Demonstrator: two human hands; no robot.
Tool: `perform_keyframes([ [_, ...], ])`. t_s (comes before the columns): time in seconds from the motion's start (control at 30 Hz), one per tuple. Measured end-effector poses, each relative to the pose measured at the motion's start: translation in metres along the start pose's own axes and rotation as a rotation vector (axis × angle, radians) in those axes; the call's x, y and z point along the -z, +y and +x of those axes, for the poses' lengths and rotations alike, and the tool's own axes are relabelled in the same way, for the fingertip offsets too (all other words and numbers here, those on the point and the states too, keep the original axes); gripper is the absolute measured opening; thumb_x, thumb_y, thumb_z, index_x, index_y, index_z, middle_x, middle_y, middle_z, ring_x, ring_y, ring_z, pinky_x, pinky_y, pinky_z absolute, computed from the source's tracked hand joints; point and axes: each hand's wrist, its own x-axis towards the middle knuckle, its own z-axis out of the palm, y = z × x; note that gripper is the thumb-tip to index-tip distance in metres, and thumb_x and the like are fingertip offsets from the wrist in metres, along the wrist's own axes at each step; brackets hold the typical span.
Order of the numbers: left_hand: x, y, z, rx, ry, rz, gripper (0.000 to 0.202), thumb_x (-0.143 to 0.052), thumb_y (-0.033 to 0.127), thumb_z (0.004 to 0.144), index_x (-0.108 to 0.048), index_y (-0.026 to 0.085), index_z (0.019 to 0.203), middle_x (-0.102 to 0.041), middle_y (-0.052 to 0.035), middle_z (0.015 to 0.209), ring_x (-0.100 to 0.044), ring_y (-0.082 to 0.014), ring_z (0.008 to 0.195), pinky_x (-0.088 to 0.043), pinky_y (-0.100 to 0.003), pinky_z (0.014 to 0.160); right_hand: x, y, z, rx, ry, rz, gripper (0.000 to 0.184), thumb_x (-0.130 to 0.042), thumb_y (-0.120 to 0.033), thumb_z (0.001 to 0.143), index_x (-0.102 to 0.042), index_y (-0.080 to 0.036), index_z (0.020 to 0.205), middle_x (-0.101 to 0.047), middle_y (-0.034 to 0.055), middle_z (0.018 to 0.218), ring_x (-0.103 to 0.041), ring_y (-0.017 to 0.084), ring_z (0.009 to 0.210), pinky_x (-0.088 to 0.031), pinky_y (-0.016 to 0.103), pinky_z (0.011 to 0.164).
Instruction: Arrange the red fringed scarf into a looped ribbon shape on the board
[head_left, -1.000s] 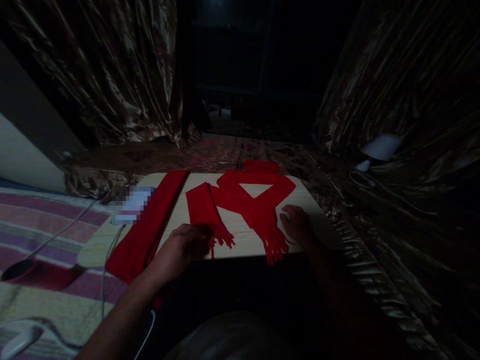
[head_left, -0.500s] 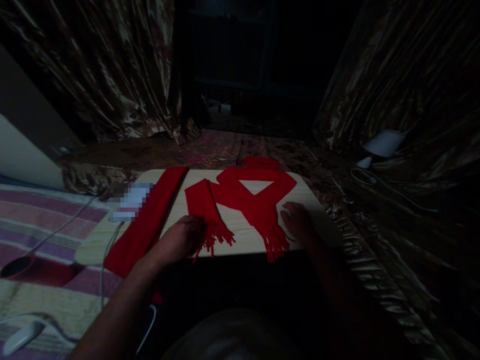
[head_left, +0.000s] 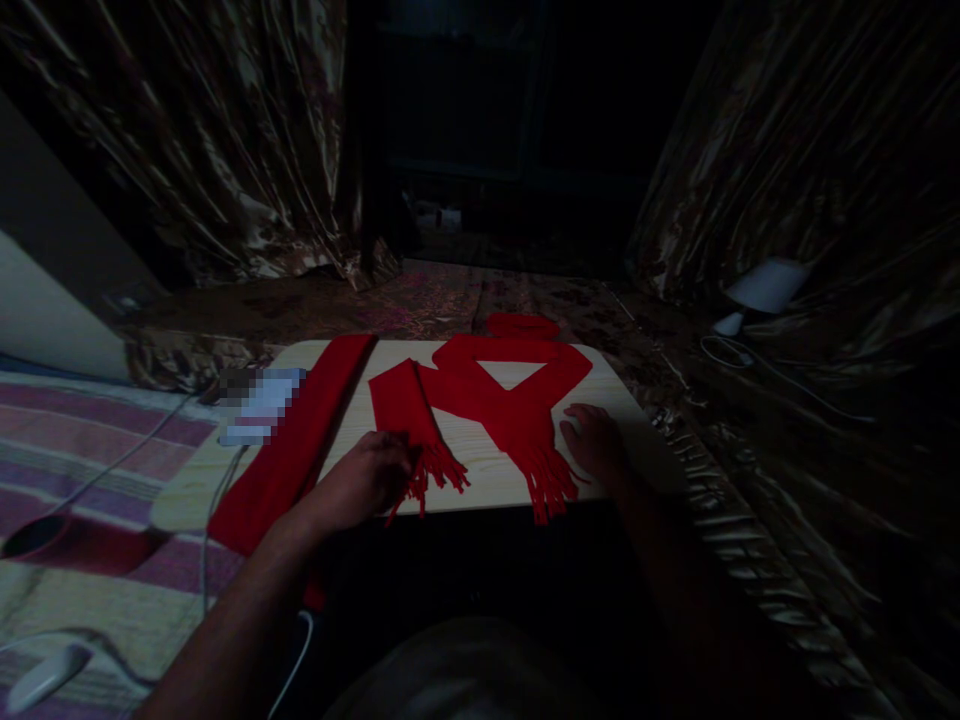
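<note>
A red fringed scarf (head_left: 495, 400) lies folded in a crossed shape on a pale wooden board (head_left: 480, 470). My left hand (head_left: 367, 480) rests at the board's near edge with its fingers closed on the fringe of the scarf's left end. My right hand (head_left: 596, 440) lies flat and open on the board just right of the scarf's other fringed end. A second red cloth strip (head_left: 300, 440) runs diagonally along the board's left side and hangs over its near edge.
A blurred white object (head_left: 259, 405) sits at the board's far left corner, with a white cable (head_left: 217, 520) trailing down. A striped mat (head_left: 82, 470) lies left. Shiny patterned drapes (head_left: 787, 200) hang on both sides. A white lamp-like object (head_left: 761, 290) sits at the right.
My left hand has pulled the scarf's left fringe slightly toward the near edge. The view shifted a little; my right hand stayed put.
</note>
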Motion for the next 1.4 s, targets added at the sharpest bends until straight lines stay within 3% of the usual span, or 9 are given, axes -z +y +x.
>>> perform_keyframes([
  [0.13,0.003,0.009,-0.002,-0.012,-0.007,-0.02,0.021,-0.061,0.015,0.08,-0.077,0.022,0.091,-0.067,-0.0113,0.122,-0.059,-0.0262,0.12,-0.052,-0.043,0.101,0.001,-0.001,0.0,0.006,-0.008,-0.003,0.023,-0.056,-0.026,0.09,-0.07,-0.016,0.106,-0.072,0.0116,0.11,-0.061,0.027,0.105,-0.044,0.038,0.097],
  [0.43,0.016,0.035,-0.01,-0.064,-0.198,-0.157,0.023,-0.06,0.015,0.085,-0.078,0.027,0.091,-0.074,-0.0051,0.106,-0.063,-0.0216,0.107,-0.047,-0.04,0.103,0.001,-0.001,0.0,0.004,0.007,0.003,0.023,-0.055,-0.026,0.09,-0.07,-0.016,0.104,-0.072,0.0119,0.111,-0.061,0.028,0.104,-0.045,0.038,0.095],
  [0.63,0.012,0.021,-0.002,0.044,-0.004,-0.029,0.03,-0.06,0.019,0.085,-0.076,0.021,0.111,-0.074,-0.0095,0.113,-0.066,-0.0231,0.106,-0.052,-0.038,0.097,0.002,-0.003,0.001,-0.004,-0.004,0.004,0.023,-0.055,-0.025,0.09,-0.07,-0.015,0.105,-0.072,0.012,0.111,-0.06,0.027,0.104,-0.045,0.038,0.096],
  [0.8,0.002,0.014,0.0,0.006,-0.041,-0.05,0.027,-0.06,0.017,0.084,-0.076,0.021,0.106,-0.07,-0.0114,0.119,-0.066,-0.023,0.107,-0.054,-0.037,0.096,0.003,-0.003,0.001,-0.005,-0.012,-0.003,0.023,-0.056,-0.026,0.091,-0.07,-0.016,0.105,-0.072,0.0125,0.112,-0.061,0.027,0.104,-0.045,0.038,0.095],
  [1.03,0.005,0.018,0.001,-0.045,-0.078,-0.079,0.022,-0.064,0.016,0.082,-0.079,0.024,0.097,-0.071,-0.0096,0.111,-0.065,-0.0225,0.104,-0.054,-0.038,0.095,0.002,-0.002,0.0,0.005,0.002,0.005,0.023,-0.056,-0.026,0.09,-0.07,-0.016,0.104,-0.072,0.0119,0.109,-0.061,0.027,0.103,-0.045,0.038,0.095],
  [1.13,0.004,0.02,0.003,-0.039,-0.036,-0.033,0.026,-0.064,0.018,0.082,-0.079,0.024,0.103,-0.069,-0.0108,0.119,-0.063,-0.0251,0.111,-0.052,-0.042,0.1,0.001,-0.002,0.0,-0.004,0.01,0.003,0.022,-0.056,-0.025,0.09,-0.07,-0.016,0.104,-0.072,0.0117,0.111,-0.061,0.027,0.103,-0.045,0.038,0.095],
  [1.23,0.004,0.025,0.002,-0.053,-0.09,-0.004,0.032,-0.064,0.016,0.082,-0.078,0.027,0.109,-0.068,-0.0093,0.122,-0.06,-0.0266,0.117,-0.047,-0.046,0.105,0.001,-0.002,0.0,-0.009,0.006,0.002,0.021,-0.057,-0.025,0.089,-0.07,-0.016,0.103,-0.072,0.0114,0.111,-0.061,0.027,0.103,-0.045,0.038,0.095],
  [1.33,0.007,0.031,0.002,-0.074,-0.162,-0.077,0.028,-0.064,0.016,0.083,-0.079,0.029,0.104,-0.068,-0.0068,0.121,-0.059,-0.0245,0.117,-0.047,-0.042,0.104,0.001,-0.002,0.0,-0.002,0.007,0.003,0.021,-0.057,-0.024,0.09,-0.07,-0.017,0.104,-0.072,0.011,0.11,-0.061,0.027,0.104,-0.045,0.037,0.095],
  [1.4,0.009,0.033,0.003,-0.053,-0.145,-0.109,0.025,-0.064,0.015,0.083,-0.079,0.027,0.099,-0.069,-0.0069,0.116,-0.061,-0.0231,0.112,-0.049,-0.04,0.101,0.001,-0.002,0.0,0.002,0.015,0.004,0.021,-0.057,-0.024,0.09,-0.07,-0.016,0.103,-0.072,0.0113,0.11,-0.061,0.027,0.104,-0.045,0.038,0.096],
])
